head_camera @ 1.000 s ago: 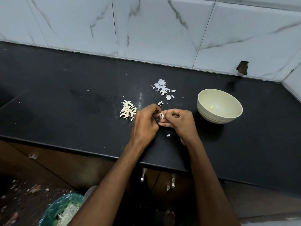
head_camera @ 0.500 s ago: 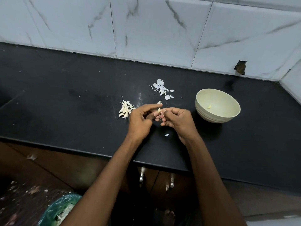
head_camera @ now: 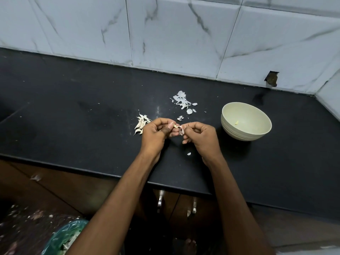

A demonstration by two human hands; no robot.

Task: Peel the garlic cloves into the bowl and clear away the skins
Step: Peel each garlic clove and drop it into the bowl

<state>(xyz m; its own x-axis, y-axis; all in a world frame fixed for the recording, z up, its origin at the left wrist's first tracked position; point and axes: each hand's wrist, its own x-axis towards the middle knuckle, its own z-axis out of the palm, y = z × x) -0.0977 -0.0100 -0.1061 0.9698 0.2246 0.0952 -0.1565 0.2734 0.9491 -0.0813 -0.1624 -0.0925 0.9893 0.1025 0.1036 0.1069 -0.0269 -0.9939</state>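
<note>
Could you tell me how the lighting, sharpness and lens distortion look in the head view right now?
Head view: dim, soft light; the bowl casts a faint shadow on the black counter; a small glare streak sits near the skins; wide-angle bending curves the counter edge and tile joints; the hands look sharp, the clove tiny.

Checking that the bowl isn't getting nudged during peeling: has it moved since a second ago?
No. The bowl sits in the same spot on the black counter, below and left of the hole in the wall tile.
</note>
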